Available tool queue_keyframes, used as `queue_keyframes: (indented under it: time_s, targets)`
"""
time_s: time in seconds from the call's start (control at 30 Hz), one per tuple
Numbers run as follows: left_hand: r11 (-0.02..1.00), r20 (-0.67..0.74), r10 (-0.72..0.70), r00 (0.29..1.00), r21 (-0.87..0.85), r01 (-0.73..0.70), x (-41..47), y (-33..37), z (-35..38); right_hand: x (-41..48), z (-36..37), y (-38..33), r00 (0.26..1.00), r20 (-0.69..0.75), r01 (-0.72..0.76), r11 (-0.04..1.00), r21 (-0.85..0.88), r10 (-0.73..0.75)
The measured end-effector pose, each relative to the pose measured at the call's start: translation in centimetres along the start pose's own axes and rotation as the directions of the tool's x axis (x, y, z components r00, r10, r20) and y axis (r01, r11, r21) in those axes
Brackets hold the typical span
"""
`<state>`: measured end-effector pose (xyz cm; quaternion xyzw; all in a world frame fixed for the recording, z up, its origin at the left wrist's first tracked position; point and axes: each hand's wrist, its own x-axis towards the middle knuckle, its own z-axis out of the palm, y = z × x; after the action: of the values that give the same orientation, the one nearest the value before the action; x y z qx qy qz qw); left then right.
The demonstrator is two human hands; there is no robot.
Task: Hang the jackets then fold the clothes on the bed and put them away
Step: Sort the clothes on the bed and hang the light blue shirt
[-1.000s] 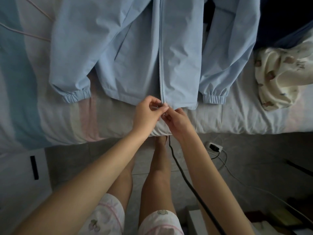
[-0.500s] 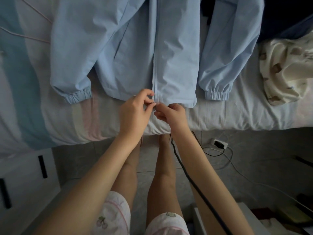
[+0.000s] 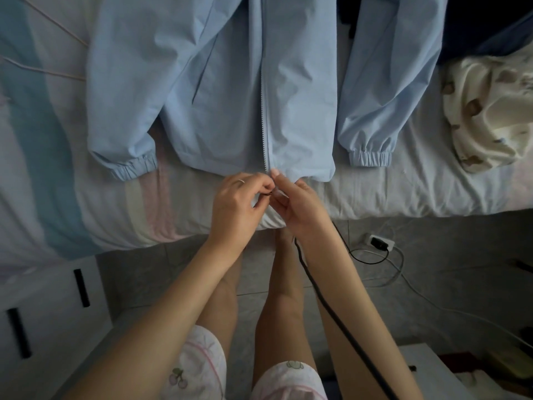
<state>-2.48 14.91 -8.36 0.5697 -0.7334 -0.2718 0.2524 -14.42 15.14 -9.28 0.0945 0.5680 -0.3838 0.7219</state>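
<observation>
A light blue jacket (image 3: 225, 90) lies flat and front-up on the bed (image 3: 403, 186), its hem toward me and both sleeves spread to the sides. Its zipper (image 3: 264, 111) runs down the middle to the hem. My left hand (image 3: 239, 203) and my right hand (image 3: 300, 203) meet at the bottom end of the zipper. Each hand pinches the jacket's hem there, fingers curled. The zipper's lowest part is hidden behind my fingers.
A cream garment with brown bear prints (image 3: 490, 114) lies crumpled at the bed's right. Dark blue fabric (image 3: 487, 21) sits at the top right. A white drawer unit (image 3: 43, 319) stands bottom left. A power strip and cables (image 3: 380, 243) lie on the grey floor.
Both hands have stayed at the zipper's bottom end while my view shifted slightly. The fingers have shifted their pinch on the hem.
</observation>
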Motion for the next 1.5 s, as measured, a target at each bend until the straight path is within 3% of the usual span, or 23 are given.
queue_keyframes:
  time_s: [0.17,0.27,0.33,0.4,0.5,0.6,0.7,0.77,0.87,0.97,1.1,1.3,1.5]
  targets:
    - [0.989,0.051,0.147,0.988,0.014,-0.148,-0.3,0.0,-0.1,-0.3,-0.8,-1.8,0.999,0.041,-0.015,0.982,-0.190,0.023]
    - [0.992,0.144,0.082,0.986,-0.111,-0.067,-0.8,0.1,-0.7,-0.8,-1.4,-2.7,0.990,0.120,-0.045,0.974,-0.220,0.073]
    - [0.952,0.173,-0.056,0.983,-0.286,0.105,-0.8,0.8,-1.2,-1.1,-1.4,-3.2,0.987,0.135,-0.071,0.986,-0.153,0.092]
    - [0.813,0.175,-0.274,0.946,-0.484,0.325,-0.2,1.5,-1.4,-1.1,-1.4,-3.2,0.990,0.113,-0.080,0.997,-0.013,0.081]
    - [0.574,0.263,-0.546,0.796,-0.575,0.583,1.5,1.9,-0.8,-1.2,-1.2,-2.6,0.993,0.113,-0.052,0.993,0.102,0.040]
    - [0.328,0.440,-0.646,0.623,-0.577,0.748,3.0,2.3,-0.1,-1.5,-0.8,-2.2,0.992,0.122,-0.003,0.990,0.144,-0.015]
    - [0.261,0.493,-0.637,0.593,-0.586,0.767,4.1,2.7,-0.1,-1.8,-0.6,-2.4,0.989,0.123,0.056,0.984,0.169,-0.077]
    - [0.272,0.524,-0.594,0.610,-0.583,0.766,4.6,2.8,-0.3,-2.0,-0.6,-2.7,0.985,0.118,0.101,0.980,0.171,-0.122]
    - [0.368,0.528,-0.537,0.658,-0.555,0.746,4.9,3.1,-0.4,-2.4,-0.5,-3.1,0.982,0.107,0.137,0.977,0.164,-0.156]
    - [0.347,0.542,-0.543,0.642,-0.551,0.759,5.4,3.1,-0.6,-2.8,-0.6,-3.3,0.979,0.091,0.171,0.980,0.104,-0.180]
    - [0.354,0.601,-0.519,0.608,-0.496,0.793,5.9,2.6,-0.9,-2.9,-1.1,-3.5,0.969,0.001,0.244,0.963,-0.112,-0.245]
    - [0.360,0.656,-0.469,0.591,-0.469,0.806,6.3,2.7,-1.3,-2.6,-0.8,-3.5,0.958,-0.031,0.287,0.957,0.028,-0.286]
    - [0.444,0.647,-0.437,0.625,-0.450,0.775,6.0,2.9,-1.4,-2.6,-0.4,-2.7,0.941,-0.148,0.300,0.953,-0.044,-0.303]
